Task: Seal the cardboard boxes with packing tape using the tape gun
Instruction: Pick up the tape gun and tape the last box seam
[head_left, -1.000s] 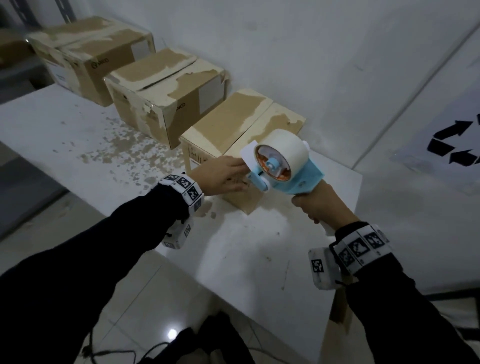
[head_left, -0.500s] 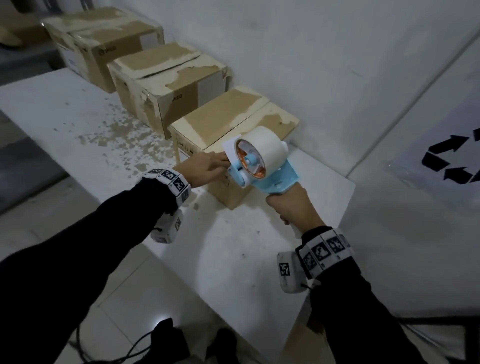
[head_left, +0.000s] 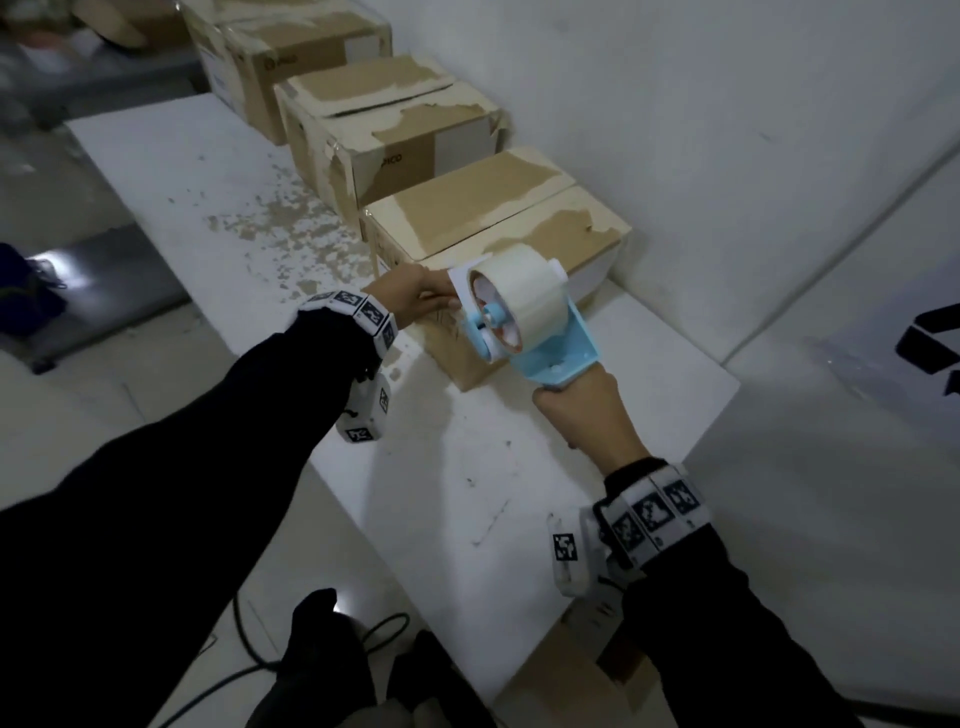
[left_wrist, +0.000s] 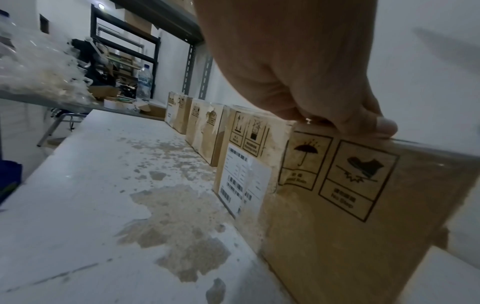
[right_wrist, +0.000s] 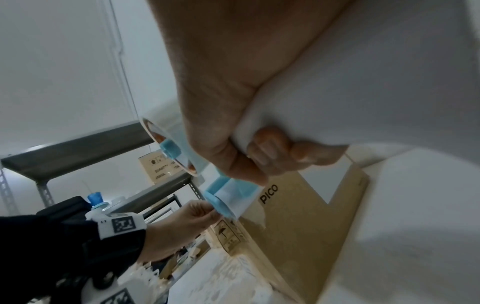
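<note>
Right hand (head_left: 587, 410): fingers wrapped round the white grip of the tape gun (head_left: 540, 338), holding it tilted above the near end of the nearest box.
Left hand (head_left: 410, 296): fingertips pinching the free end of the tape at the gun's front edge, right at the box's top near corner.
Tape gun: light blue frame, carrying a tape roll (head_left: 519, 291) of pale tape on an orange-cored hub.
Nearest box (head_left: 483, 208): brown cardboard marked PICO, top flaps closed, standing on the counter against the wall.
Other boxes: second box (head_left: 395, 130) and third box (head_left: 291, 57) in a row behind it.
Counter (head_left: 519, 493): white, surface chipped in patches.
</note>
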